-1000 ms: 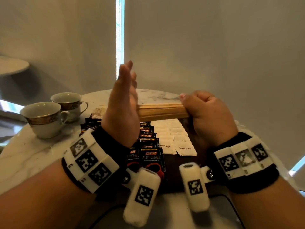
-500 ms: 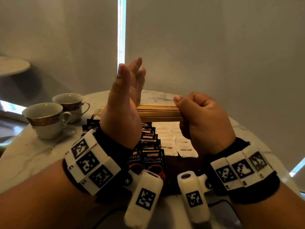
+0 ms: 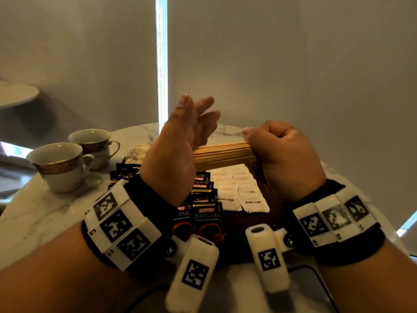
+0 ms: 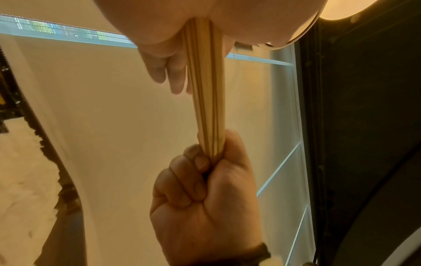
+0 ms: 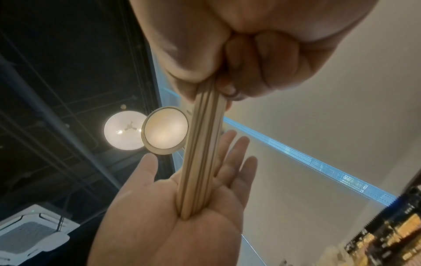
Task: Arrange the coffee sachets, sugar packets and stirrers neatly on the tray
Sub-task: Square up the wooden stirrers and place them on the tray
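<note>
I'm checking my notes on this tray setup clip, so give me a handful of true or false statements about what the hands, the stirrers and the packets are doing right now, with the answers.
1. The right hand grips one end of the bundle of wooden stirrers. True.
2. The left hand is curled in a fist around the stirrers. False: its fingers are straight and its open palm presses against the bundle's end.
3. The stirrers already lie flat on the tray. False: they are held in the air above it.
4. The brown sugar packets lie to the right of the coffee sachets. True.
5. Two cups stand on the table, left of the tray. True.
</note>
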`<state>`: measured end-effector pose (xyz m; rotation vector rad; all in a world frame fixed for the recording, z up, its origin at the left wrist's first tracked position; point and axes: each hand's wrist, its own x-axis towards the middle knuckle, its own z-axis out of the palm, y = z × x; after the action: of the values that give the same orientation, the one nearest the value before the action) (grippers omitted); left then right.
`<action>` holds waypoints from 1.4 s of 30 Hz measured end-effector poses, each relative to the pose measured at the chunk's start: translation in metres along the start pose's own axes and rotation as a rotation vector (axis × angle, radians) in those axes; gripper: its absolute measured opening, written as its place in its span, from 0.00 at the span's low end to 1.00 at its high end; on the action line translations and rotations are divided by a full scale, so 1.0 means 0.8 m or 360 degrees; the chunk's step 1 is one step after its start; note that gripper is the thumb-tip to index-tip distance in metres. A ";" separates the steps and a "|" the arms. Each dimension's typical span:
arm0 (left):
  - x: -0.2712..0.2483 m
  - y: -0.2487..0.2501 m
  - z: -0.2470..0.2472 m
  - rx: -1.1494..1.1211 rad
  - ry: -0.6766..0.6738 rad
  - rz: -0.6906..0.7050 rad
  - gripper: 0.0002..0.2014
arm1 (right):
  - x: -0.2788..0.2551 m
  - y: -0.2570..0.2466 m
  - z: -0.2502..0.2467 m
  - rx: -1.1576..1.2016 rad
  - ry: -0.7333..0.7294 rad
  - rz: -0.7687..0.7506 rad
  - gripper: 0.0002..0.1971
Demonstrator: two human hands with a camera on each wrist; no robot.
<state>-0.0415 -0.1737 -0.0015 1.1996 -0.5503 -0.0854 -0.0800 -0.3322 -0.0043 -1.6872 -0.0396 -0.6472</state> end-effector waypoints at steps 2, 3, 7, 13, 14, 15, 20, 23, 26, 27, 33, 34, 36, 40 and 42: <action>0.002 0.010 -0.003 0.0074 -0.0078 -0.0041 0.36 | 0.002 -0.003 -0.008 -0.0053 -0.0010 0.0002 0.14; 0.004 0.014 -0.006 0.0088 -0.0068 -0.0041 0.36 | 0.003 -0.004 -0.011 -0.0087 -0.0008 -0.0013 0.14; 0.005 0.010 -0.008 0.0057 0.0118 -0.0013 0.39 | 0.002 -0.003 -0.010 -0.0061 0.0010 -0.0006 0.13; -0.009 0.006 0.006 -0.0120 -0.0004 -0.0031 0.38 | -0.001 -0.001 -0.001 0.0191 -0.0038 0.0090 0.13; -0.007 0.008 0.003 -0.0081 -0.0023 -0.0013 0.38 | -0.001 -0.002 -0.002 0.0178 -0.0049 0.0080 0.14; -0.005 0.011 -0.001 -0.0039 -0.0029 -0.0015 0.36 | -0.001 -0.004 -0.002 0.0141 -0.0054 0.0069 0.15; 0.006 0.018 -0.020 0.0484 -0.0251 -0.0137 0.23 | 0.006 -0.009 -0.018 -0.0168 0.0030 -0.0060 0.14; -0.002 0.012 -0.016 0.1036 -0.0522 -0.0084 0.25 | 0.008 -0.008 -0.023 -0.0319 0.0085 -0.0095 0.16; -0.005 0.004 -0.006 0.1370 -0.0510 0.0092 0.28 | 0.006 -0.007 -0.019 -0.0460 0.0088 -0.0137 0.16; -0.005 0.003 -0.004 0.1402 -0.0481 0.0114 0.27 | 0.006 -0.007 -0.018 -0.0470 0.0094 -0.0143 0.16; 0.000 -0.001 -0.003 0.1587 -0.0382 0.0175 0.30 | 0.004 -0.005 -0.015 -0.0436 0.0098 -0.0101 0.15; 0.000 -0.001 -0.003 0.1591 -0.0384 0.0172 0.28 | 0.003 -0.006 -0.016 -0.0434 0.0095 -0.0090 0.14; -0.001 0.000 -0.003 0.1598 -0.0379 0.0178 0.26 | 0.003 -0.007 -0.017 -0.0420 0.0088 -0.0073 0.14; -0.003 0.001 -0.001 0.1595 -0.0352 0.0176 0.27 | 0.003 -0.008 -0.017 -0.0373 0.0096 -0.0071 0.14; -0.003 0.003 -0.002 0.1602 -0.0338 0.0161 0.27 | 0.003 -0.007 -0.016 -0.0368 0.0092 -0.0075 0.14</action>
<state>-0.0438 -0.1707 -0.0002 2.1505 -0.8833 0.1780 -0.0849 -0.3434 0.0029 -1.8931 0.0385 -0.7587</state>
